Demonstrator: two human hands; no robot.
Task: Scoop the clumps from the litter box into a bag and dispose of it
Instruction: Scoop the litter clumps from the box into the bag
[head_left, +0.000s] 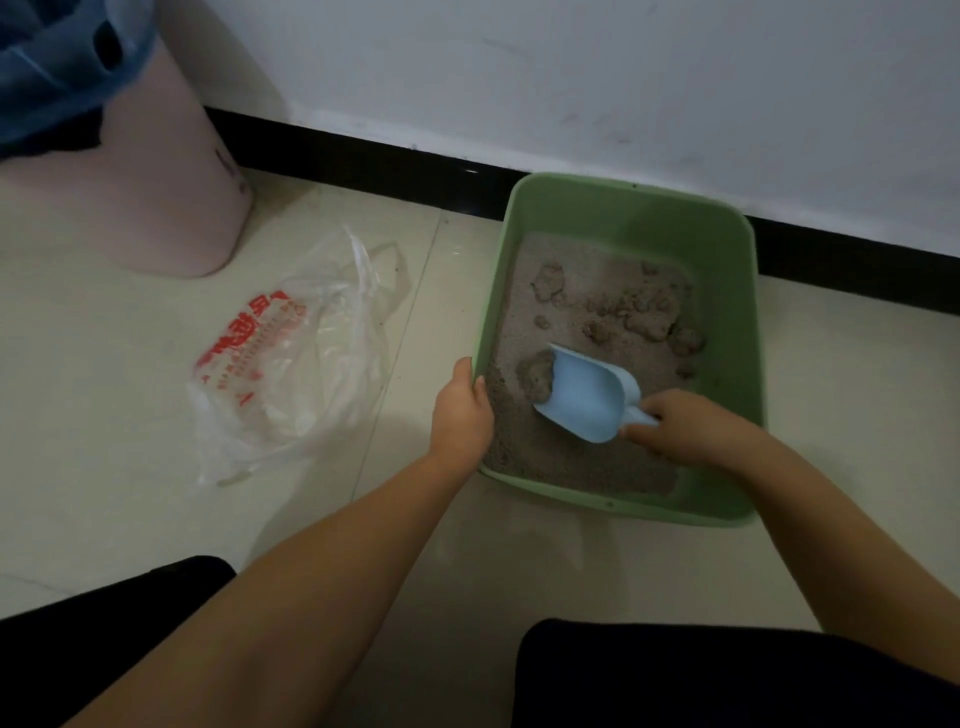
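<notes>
A left hand (460, 413) is gripping the green plastic litter box's (737, 249) rim on the floor while the right hand (680, 423) is clasping a pale-blue plastic scoop (587, 397), working under a grey clump (537, 374); lifting level should be keeping it whole for the crumpled clear plastic bag (291, 364) lying nearby.

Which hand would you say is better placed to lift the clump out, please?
Right: the right hand grips the light blue plastic scoop, its mouth against a clump. The left hand holds the green litter box rim.

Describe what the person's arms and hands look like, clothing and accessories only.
Both forearms are bare up to the frame's edge: no sleeves show. The left hand and right hand wear no gloves, and no rings, watch or bracelet are visible. Dark clothing shows only lower down, over the legs.
</notes>
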